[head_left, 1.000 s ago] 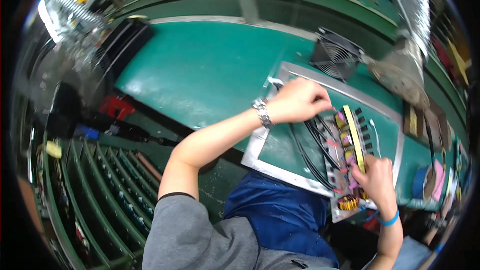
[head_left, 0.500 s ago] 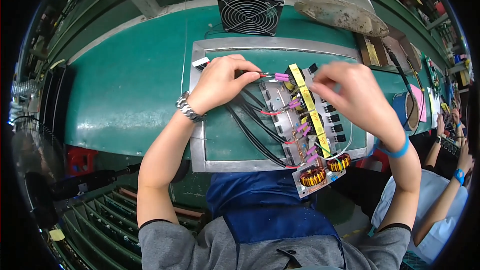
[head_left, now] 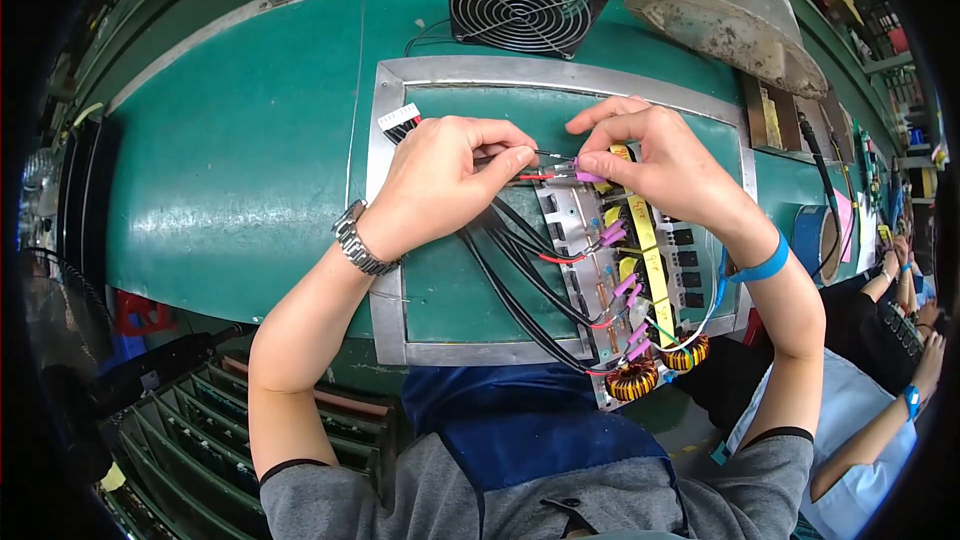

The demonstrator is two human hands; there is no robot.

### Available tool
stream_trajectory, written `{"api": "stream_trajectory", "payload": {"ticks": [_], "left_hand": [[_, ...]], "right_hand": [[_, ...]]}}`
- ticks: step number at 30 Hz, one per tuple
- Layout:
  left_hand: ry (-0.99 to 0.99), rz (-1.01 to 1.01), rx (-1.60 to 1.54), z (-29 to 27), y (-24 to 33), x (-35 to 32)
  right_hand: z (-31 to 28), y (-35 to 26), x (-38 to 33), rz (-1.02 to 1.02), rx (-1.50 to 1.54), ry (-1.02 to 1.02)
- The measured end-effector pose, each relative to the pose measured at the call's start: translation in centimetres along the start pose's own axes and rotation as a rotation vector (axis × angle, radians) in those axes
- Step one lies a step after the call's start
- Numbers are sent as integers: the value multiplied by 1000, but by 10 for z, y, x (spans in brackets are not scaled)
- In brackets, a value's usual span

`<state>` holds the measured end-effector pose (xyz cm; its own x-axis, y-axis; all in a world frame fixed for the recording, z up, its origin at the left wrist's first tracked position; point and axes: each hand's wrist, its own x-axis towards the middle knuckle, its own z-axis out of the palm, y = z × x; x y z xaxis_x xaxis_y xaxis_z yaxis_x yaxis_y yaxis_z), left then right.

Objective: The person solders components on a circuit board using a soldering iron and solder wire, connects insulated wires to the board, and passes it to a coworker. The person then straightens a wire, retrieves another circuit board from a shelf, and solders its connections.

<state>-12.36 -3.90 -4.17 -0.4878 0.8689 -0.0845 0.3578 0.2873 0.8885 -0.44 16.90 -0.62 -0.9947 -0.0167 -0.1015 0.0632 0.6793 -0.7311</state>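
A circuit board (head_left: 556,202) lies slantwise across the metal-framed green work area, with yellow-taped transformers (head_left: 652,262) in a row. Its near end carries two copper-wound ring coils (head_left: 632,379). Black and red wires (head_left: 500,300) run to it, ending in purple sleeves (head_left: 613,234). My left hand (head_left: 450,175) pinches thin black and red wires near the board's far end. A white connector (head_left: 398,117) sticks out behind that hand. Opposite it, my right hand (head_left: 655,155) is closed at a purple sleeve on these wires, thumb and forefinger together. Its fingers partly hide the far transformer.
A black fan (head_left: 527,0) stands at the back. Right of it hangs a metal lamp-like hood (head_left: 730,15). A box (head_left: 790,120) and a blue roll (head_left: 812,230) sit at the right. Another person's arm (head_left: 880,420) is at far right; a slotted rack (head_left: 240,440) stands lower left.
My right hand has come left and closed at the purple sleeve by my left hand's wires. My left hand still pinches the wires. The whole view has shifted slightly.
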Motion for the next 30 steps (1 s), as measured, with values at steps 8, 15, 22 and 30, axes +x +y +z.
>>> {"api": "stream_trajectory", "payload": {"ticks": [8,15,22,30], "left_hand": [[21,24,43,0,5,-3],[20,-9,26,2,3,-1],[13,1,56,2,4,0],[32,24,23,3,3,-1]], "right_hand": [[1,6,4,65,247,-6],[5,10,6,-90,110,22],[10,11,7,-187,9,26],[12,4,6,-247,-60,148]]}}
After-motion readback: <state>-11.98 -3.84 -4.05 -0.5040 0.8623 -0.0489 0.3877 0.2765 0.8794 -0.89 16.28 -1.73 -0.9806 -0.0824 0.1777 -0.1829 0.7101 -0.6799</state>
